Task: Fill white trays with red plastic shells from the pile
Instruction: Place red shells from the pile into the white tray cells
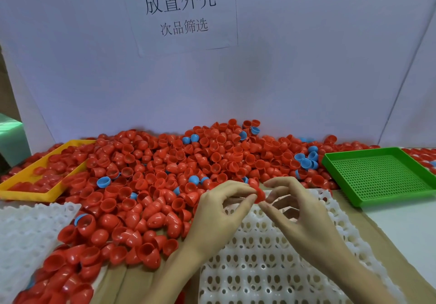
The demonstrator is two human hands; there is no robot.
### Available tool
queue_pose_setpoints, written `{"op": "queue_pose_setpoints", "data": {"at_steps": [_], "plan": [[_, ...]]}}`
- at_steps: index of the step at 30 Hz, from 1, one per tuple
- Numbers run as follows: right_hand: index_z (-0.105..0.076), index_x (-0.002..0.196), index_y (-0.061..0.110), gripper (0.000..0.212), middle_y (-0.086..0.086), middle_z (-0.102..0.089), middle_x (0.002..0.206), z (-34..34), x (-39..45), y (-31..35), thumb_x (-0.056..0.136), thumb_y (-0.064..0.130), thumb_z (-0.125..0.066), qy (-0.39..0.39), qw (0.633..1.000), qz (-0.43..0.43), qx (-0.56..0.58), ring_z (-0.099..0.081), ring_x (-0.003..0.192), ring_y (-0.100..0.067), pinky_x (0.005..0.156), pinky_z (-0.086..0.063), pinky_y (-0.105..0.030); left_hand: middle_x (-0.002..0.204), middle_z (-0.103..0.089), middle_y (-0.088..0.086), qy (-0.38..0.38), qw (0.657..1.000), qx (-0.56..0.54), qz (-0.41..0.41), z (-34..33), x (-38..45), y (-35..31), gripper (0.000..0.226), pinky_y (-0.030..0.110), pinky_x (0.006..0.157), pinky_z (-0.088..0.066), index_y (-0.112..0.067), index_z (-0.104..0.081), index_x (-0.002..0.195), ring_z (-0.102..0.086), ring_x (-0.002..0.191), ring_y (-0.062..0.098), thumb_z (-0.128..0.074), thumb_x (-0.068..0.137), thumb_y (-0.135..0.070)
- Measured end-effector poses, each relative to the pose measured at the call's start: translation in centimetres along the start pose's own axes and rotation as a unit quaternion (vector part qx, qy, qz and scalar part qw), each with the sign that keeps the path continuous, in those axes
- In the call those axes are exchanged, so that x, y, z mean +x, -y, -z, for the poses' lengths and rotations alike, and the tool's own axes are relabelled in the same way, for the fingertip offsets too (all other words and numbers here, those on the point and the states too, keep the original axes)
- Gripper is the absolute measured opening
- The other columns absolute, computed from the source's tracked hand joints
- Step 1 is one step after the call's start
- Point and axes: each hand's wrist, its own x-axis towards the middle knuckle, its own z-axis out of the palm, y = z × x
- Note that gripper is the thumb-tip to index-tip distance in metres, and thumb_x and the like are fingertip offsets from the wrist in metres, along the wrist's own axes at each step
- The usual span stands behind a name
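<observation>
Both hands meet over the far edge of the dimpled white plastic tray (271, 256): left hand (219, 211) and right hand (297, 209) fingers curled, pinching one glossy red plastic half-shell (259, 194). The heaped red shell pile (153, 174) crowds the tray's left and far sides; a perforated green tray (379, 174) sits right.

Head-worn, wide-angle, looking forward and down, close over both hands, across the red shell pile (165, 174) toward the white backboard (306, 68).

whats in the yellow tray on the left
Red shells fill much of the yellow tray; no blue ones show there. Its floor beneath them is mostly covered.
</observation>
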Motion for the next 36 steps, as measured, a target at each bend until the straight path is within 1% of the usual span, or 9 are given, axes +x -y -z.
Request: {"op": "queue_pose_setpoints", "data": {"at_steps": [3, 6, 11, 15, 19, 24, 27, 31, 36], "plan": [[-0.059, 0.115, 0.043, 0.023, 0.021, -0.066, 0.103, 0.0, -0.1, -0.3, 0.098, 0.031, -0.067, -0.009, 1.0, -0.008, -0.013, -0.073, 0.087, -0.009, 0.07, -0.06, -0.03, 0.124, -0.066, -0.019, 0.004, 0.986, 0.163, -0.029, 0.6, 0.1, 1.2, 0.021, 0.012, 0.103, -0.044, -0.02, -0.076, 0.12, -0.059, 0.123, -0.003, -0.068, 0.102, -0.026], [-0.06, 0.114, 0.04, 0.021, 0.023, -0.065, 0.102, 0.1, 0.0, -0.6, 0.101, 0.024, -0.064, -0.018, 0.999, -0.026, -0.023, -0.072, 0.086, -0.009, 0.07, -0.062, -0.034, 0.14, -0.054, -0.011, 0.093, 0.953, 0.283, -0.051, 0.9, -0.2, 2.3, 0.033, 0.019, 0.116, -0.036, -0.015, -0.067, 0.134, -0.044, 0.133, -0.002, -0.056, 0.108, -0.031], [-0.062, 0.113, 0.04, 0.02, 0.023, -0.066, 0.103, 0.2, 0.0, -0.6, 0.102, 0.023, -0.063, -0.019, 0.999, -0.034, -0.022, -0.073, 0.084, -0.01, 0.069, -0.063, -0.036, 0.164, -0.031, -0.009, 0.173, 0.911, 0.374, -0.027, 0.6, -0.4, 3.1, 0.045, 0.042, 0.126, -0.029, -0.023, -0.053, 0.147, -0.024, 0.152, 0.005, -0.035, 0.112, -0.045], [-0.061, 0.113, 0.04, 0.02, 0.024, -0.066, 0.103, 0.1, 0.0, -0.7, 0.102, 0.024, -0.063, -0.019, 0.999, -0.034, -0.025, -0.073, 0.084, -0.009, 0.069, -0.063, -0.036, 0.171, -0.016, -0.013, 0.179, 0.907, 0.38, -0.019, 0.8, -0.4, 3.2, 0.05, 0.043, 0.129, -0.024, -0.029, -0.043, 0.155, -0.013, 0.156, 0.004, -0.03, 0.112, -0.05], [-0.062, 0.111, 0.041, 0.02, 0.024, -0.066, 0.103, 0.2, 0.0, -0.8, 0.102, 0.024, -0.063, -0.021, 0.999, -0.036, -0.017, -0.073, 0.085, -0.011, 0.069, -0.063, -0.038, 0.168, -0.025, -0.012, 0.159, 0.914, 0.373, -0.029, 0.7, -0.4, 3.2, 0.048, 0.039, 0.128, -0.025, -0.028, -0.047, 0.15, -0.02, 0.154, 0.003, -0.03, 0.111, -0.049], [-0.063, 0.11, 0.042, 0.021, 0.024, -0.066, 0.104, 0.1, 0.0, -0.9, 0.102, 0.023, -0.063, -0.021, 0.999, -0.038, -0.013, -0.073, 0.084, -0.01, 0.067, -0.063, -0.039, 0.149, -0.047, -0.011, 0.041, 0.926, 0.375, 0.028, 1.8, 0.3, 3.5, 0.052, 0.022, 0.118, -0.023, -0.026, -0.057, 0.14, -0.038, 0.141, 0.006, -0.026, 0.109, -0.053], [-0.063, 0.111, 0.041, 0.02, 0.023, -0.066, 0.103, 0.2, 0.1, -1.0, 0.102, 0.023, -0.062, -0.022, 0.999, -0.04, -0.012, -0.073, 0.084, -0.01, 0.067, -0.063, -0.039, 0.141, -0.053, -0.008, -0.01, 0.906, 0.415, 0.079, 4.0, 0.8, 4.6, 0.043, 0.028, 0.111, -0.035, -0.023, -0.058, 0.137, -0.047, 0.129, 0.012, -0.03, 0.11, -0.042], [-0.064, 0.11, 0.04, 0.019, 0.024, -0.067, 0.1, 0.1, 0.0, -1.0, 0.103, 0.023, -0.062, -0.022, 0.999, -0.041, -0.012, -0.073, 0.084, -0.01, 0.067, -0.063, -0.037, 0.138, -0.058, -0.01, 0.016, 0.896, 0.423, 0.134, 6.4, 0.9, 5.9, 0.036, 0.031, 0.11, -0.034, -0.024, -0.054, 0.143, -0.05, 0.126, 0.012, -0.045, 0.109, -0.035], [-0.065, 0.109, 0.039, 0.017, 0.024, -0.067, 0.1, 0.2, 0.0, -0.9, 0.103, 0.023, -0.062, -0.021, 0.999, -0.046, -0.011, -0.073, 0.084, -0.01, 0.067, -0.063, -0.037, 0.121, -0.062, -0.014, 0.012, 0.914, 0.384, 0.132, 7.4, 1.3, 6.0, 0.029, 0.029, 0.106, -0.037, -0.026, -0.061, 0.131, -0.05, 0.111, 0.009, -0.06, 0.103, -0.035]]}}
